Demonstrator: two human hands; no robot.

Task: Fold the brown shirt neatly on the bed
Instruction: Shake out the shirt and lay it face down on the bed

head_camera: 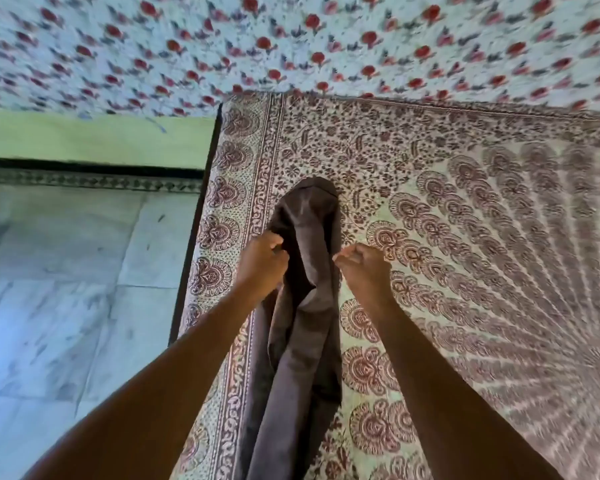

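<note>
No brand, label or writing readable anywhere; only printed patterns. Brown shirt bunched into a long narrow column at frame centre, running from 12 o'clock down to 6 o'clock and off the bottom edge, its far end rounded and resting on the bedspread. Deep vertical folds along its length; whether sleeves or collar lie inside cannot be told.

Left hand at the shirt's 9 o'clock side, fingers curled and pinching the fabric edge. Right hand at the shirt's 3 o'clock side, fingers curled into a loose fist, thumb tip touching or just beside the cloth edge; whether fabric is actually caught there cannot be told. Both bare forearms reaching in from 6 o'clock, one on each side of the shirt.

Bedspread printed in maroon florals with a bordered edge; that border and a dark bed edge just beside the shirt toward 9 o'clock. Broad open bedspread toward 3 o'clock and 1 o'clock, nothing lying on it. Pale marble floor beyond the bed edge at 8 o'clock. Floral cloth with red flowers across 12 o'clock, meeting the bedspread's far border; a green wall strip at 10 o'clock.
</note>
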